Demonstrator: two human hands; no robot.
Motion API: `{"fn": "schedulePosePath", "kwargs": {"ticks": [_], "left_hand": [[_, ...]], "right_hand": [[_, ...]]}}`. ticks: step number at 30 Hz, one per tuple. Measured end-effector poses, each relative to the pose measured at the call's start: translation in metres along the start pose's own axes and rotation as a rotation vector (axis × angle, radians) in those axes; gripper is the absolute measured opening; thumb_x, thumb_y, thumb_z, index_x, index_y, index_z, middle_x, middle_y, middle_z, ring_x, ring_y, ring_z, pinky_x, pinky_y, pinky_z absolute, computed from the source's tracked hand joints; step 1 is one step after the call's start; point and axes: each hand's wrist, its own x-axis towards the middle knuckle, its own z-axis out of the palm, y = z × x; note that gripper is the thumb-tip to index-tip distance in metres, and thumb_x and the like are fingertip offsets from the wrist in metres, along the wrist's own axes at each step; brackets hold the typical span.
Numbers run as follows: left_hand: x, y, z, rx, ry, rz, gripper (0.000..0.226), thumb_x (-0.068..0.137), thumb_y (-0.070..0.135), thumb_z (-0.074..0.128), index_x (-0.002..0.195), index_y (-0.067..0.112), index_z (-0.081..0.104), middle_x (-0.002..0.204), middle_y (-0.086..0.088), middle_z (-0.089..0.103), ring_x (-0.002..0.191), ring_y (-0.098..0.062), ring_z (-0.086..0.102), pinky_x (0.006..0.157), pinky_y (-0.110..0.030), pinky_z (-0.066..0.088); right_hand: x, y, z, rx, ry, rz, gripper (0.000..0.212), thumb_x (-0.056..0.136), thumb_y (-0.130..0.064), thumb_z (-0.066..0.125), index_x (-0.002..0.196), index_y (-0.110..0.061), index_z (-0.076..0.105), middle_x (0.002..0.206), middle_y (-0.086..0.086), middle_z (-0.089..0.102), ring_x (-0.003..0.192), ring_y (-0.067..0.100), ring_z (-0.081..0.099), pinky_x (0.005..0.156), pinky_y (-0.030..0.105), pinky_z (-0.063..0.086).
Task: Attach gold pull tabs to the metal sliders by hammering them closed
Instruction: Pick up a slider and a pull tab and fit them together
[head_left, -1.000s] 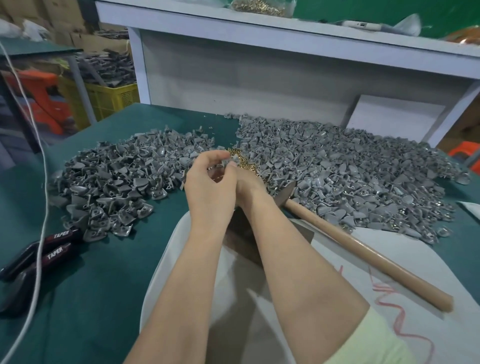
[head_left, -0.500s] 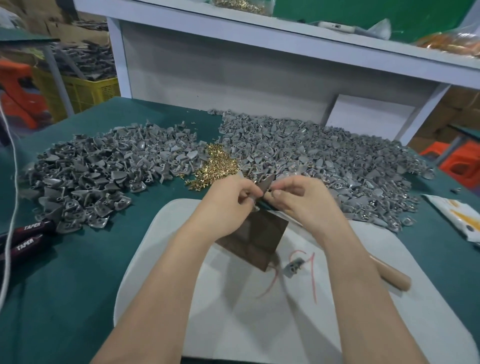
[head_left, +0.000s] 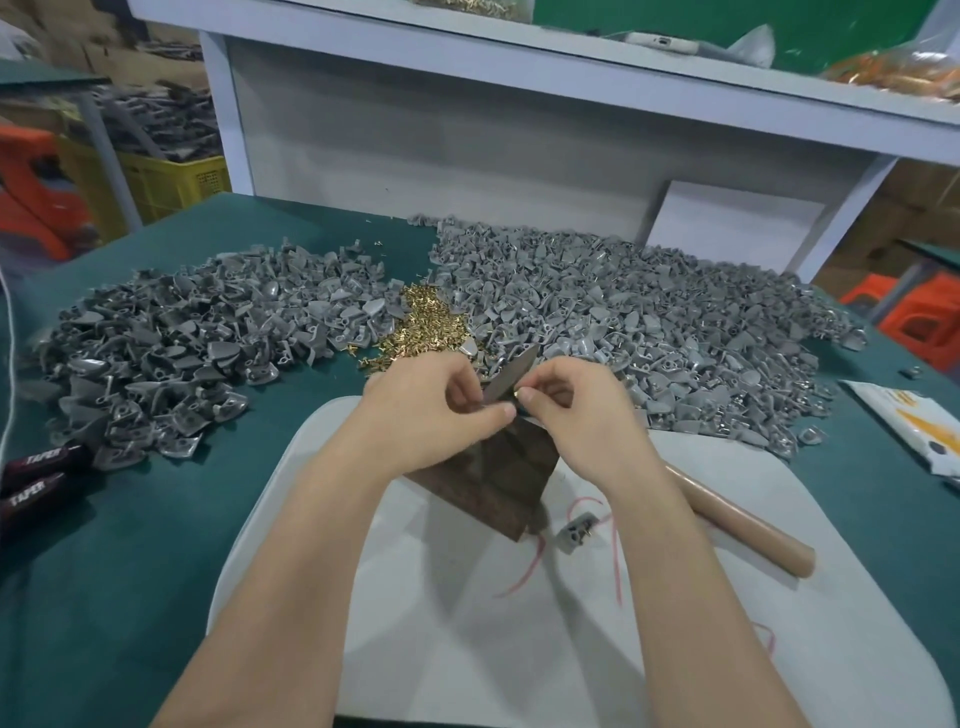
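Centre frame: pinches stiff, light metal slider (head_left: 511, 375) in curled left hand (head_left: 431, 410) fingers; nips tiny, probably slippery gold pull tab (head_left: 517, 393) in right hand (head_left: 576, 415) fingers; best gripped edgewise.

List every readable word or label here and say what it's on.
"TAPER": upper dark tool handle, at far left.
"TAPER": lower dark tool handle beside it.
Red pen marks on the white work board: no readable word.
White packet with orange print: too blurred to read.
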Motion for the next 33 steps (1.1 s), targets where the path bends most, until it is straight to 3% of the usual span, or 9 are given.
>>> {"fn": "schedulePosePath", "kwargs": {"ticks": [4,8,12,16,19,26,29,33], "left_hand": [[0.000,0.000,0.003,0.085,-0.082,0.006,0.019,0.077,0.034,0.070,0.068,0.030,0.054,0.071,0.016,0.057,0.073,-0.002,0.050,0.092,-0.039,0.044],[0.002,0.000,0.003,0.055,-0.093,0.014,0.018,0.082,0.022,0.066,0.072,0.031,0.055,0.069,0.017,0.055,0.076,-0.008,0.052,0.093,-0.040,0.045],[0.003,-0.001,0.005,0.055,-0.079,0.013,0.019,0.081,0.022,0.066,0.069,0.031,0.054,0.069,0.016,0.055,0.076,-0.008,0.052,0.092,-0.039,0.046],[0.002,0.000,0.006,0.100,-0.019,0.016,0.022,0.080,0.031,0.067,0.065,0.027,0.051,0.066,0.014,0.055,0.075,-0.011,0.053,0.090,-0.039,0.047],[0.001,0.002,0.007,0.094,-0.047,0.017,0.024,0.079,0.037,0.069,0.065,0.027,0.052,0.066,0.014,0.055,0.074,-0.010,0.054,0.090,-0.041,0.046],[0.003,0.000,0.010,0.135,0.018,-0.009,0.033,0.072,0.056,0.069,0.072,0.026,0.054,0.073,0.014,0.057,0.081,-0.011,0.057,0.088,-0.039,0.046],[0.004,0.001,0.011,0.144,0.014,-0.016,0.026,0.077,0.046,0.069,0.070,0.028,0.052,0.072,0.013,0.057,0.082,-0.013,0.057,0.090,-0.040,0.045],[0.004,-0.003,0.008,0.124,0.010,0.006,0.015,0.083,0.026,0.064,0.073,0.029,0.054,0.070,0.015,0.054,0.083,-0.014,0.056,0.093,-0.040,0.045]], "right_hand": [[-0.005,-0.005,0.002,-0.091,-0.061,-0.113,0.022,0.087,-0.012,0.062,0.076,-0.030,0.059,0.080,-0.010,0.064,0.080,0.008,0.060,0.079,0.027,0.048],[-0.006,-0.005,0.003,-0.215,-0.109,-0.196,0.011,0.088,-0.011,0.060,0.088,-0.020,0.065,0.091,0.000,0.058,0.086,0.015,0.055,0.083,0.030,0.044],[-0.007,-0.005,0.004,-0.252,-0.111,-0.199,0.012,0.088,-0.012,0.060,0.085,-0.024,0.062,0.089,-0.002,0.053,0.084,0.014,0.053,0.080,0.029,0.042],[-0.007,-0.003,0.002,-0.147,0.020,-0.139,0.026,0.089,-0.012,0.059,0.074,-0.032,0.054,0.082,-0.010,0.059,0.077,0.006,0.054,0.072,0.018,0.040],[-0.007,-0.003,0.001,-0.099,0.022,-0.103,0.033,0.089,-0.012,0.058,0.069,-0.037,0.051,0.073,-0.018,0.060,0.075,-0.003,0.056,0.066,0.010,0.040],[-0.006,-0.004,0.007,-0.069,-0.018,-0.097,0.026,0.089,-0.012,0.058,0.074,-0.033,0.054,0.081,-0.012,0.064,0.084,0.007,0.060,0.082,0.030,0.050],[-0.007,-0.005,0.010,-0.047,-0.050,-0.108,0.019,0.090,-0.012,0.057,0.081,-0.029,0.058,0.083,-0.008,0.066,0.086,0.011,0.062,0.084,0.037,0.050],[-0.006,-0.003,0.006,-0.066,0.003,-0.085,0.024,0.089,-0.013,0.058,0.074,-0.033,0.054,0.076,-0.009,0.064,0.077,0.005,0.059,0.076,0.028,0.049]]}}
